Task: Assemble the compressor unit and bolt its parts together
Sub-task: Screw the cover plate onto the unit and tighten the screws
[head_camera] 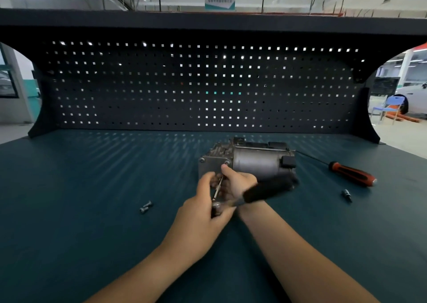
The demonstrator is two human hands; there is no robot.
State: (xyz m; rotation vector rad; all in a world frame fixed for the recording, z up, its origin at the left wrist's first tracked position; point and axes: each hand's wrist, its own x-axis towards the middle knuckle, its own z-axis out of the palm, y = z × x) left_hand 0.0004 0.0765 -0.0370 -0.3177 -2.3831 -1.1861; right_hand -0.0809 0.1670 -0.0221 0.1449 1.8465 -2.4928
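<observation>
The grey metal compressor unit lies on its side on the green bench, its square end plate facing me. A ratchet wrench with a black handle and a thin extension bar points at the end plate's lower part. My left hand grips the ratchet head at the bar's near end. My right hand pinches the bar near the plate, with the blurred black handle crossing over its wrist. A bolt head shows at the plate's upper left corner.
Two loose bolts lie on the bench left of my hands. A red and black screwdriver lies to the right, with a small socket bit in front of it. A dark pegboard closes the back.
</observation>
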